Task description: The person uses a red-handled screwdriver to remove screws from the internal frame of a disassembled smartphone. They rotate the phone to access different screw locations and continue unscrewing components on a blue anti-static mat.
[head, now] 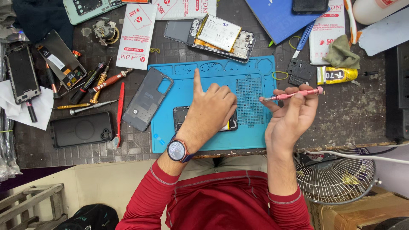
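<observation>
A white flat package (pixel 137 36) with red print lies at eleven o'clock, another (pixel 184 8) overlapping it at twelve. A third white packet (pixel 326 32) sits at one o'clock, a yellow glue tube (pixel 336 75) with black label below it. The opened phone's white battery label (pixel 219 32) faces up at twelve o'clock.

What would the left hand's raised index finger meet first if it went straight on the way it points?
Probably the left hand would reach the blue mat's far edge, then the opened phone beyond; depth is unclear.
</observation>
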